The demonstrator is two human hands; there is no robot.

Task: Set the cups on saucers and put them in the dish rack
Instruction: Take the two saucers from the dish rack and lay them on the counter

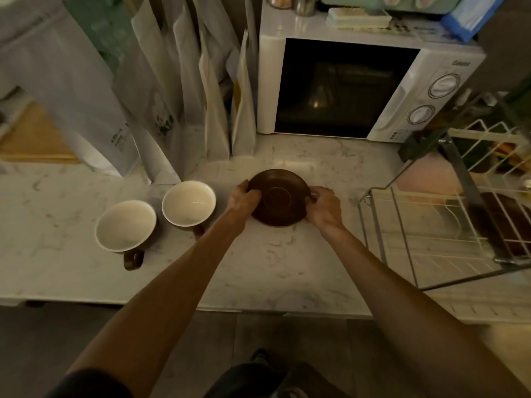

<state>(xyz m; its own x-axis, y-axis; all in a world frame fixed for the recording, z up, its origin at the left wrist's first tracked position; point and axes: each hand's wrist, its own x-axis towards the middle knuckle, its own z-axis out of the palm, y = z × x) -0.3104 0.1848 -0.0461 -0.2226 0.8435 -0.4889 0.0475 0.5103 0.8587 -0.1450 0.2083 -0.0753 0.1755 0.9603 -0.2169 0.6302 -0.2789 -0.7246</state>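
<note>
A dark brown saucer sits at the middle of the marble counter. My left hand grips its left rim and my right hand grips its right rim. Whether the saucer rests flat or is slightly raised I cannot tell. Two cups stand upright to the left, cream inside and brown outside with brown handles: one cup right beside my left hand, the other cup further left. The wire dish rack stands at the right of the counter.
A white microwave stands behind the saucer. Several tall pale bags line the back left. A pink cloth lies behind the rack. The counter's front edge runs just below my forearms.
</note>
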